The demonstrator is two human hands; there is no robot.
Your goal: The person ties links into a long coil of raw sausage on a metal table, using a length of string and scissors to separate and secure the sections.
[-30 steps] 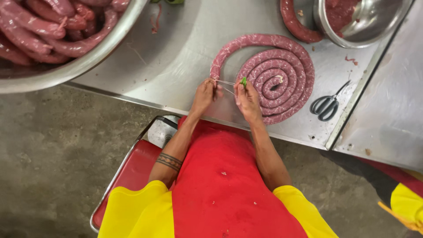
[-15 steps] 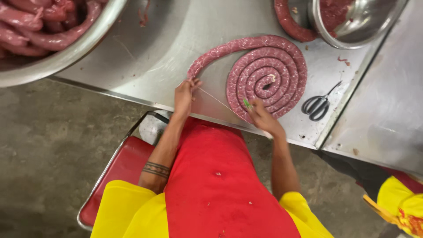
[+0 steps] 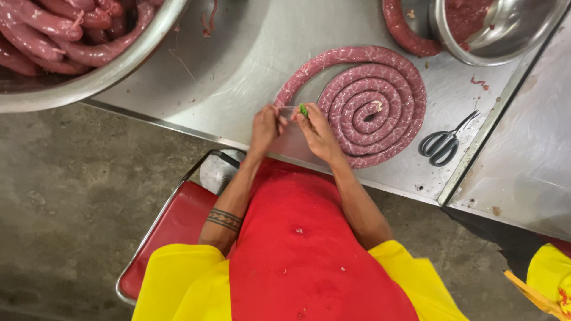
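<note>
Lying coiled, mottled pink sausage (image 3: 372,104) seemingly meets both hands.

Two metal bowls (image 3: 89,83), one coiled sausage (image 3: 372,104) — one pair of scissors (image 3: 443,142).

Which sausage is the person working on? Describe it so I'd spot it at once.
On the steel table, look in front of both hands for the coiled sausage. It alone is wound in a flat spiral; the others sit in metal bowls. Its loose tail runs to the left hand and right hand.
</note>
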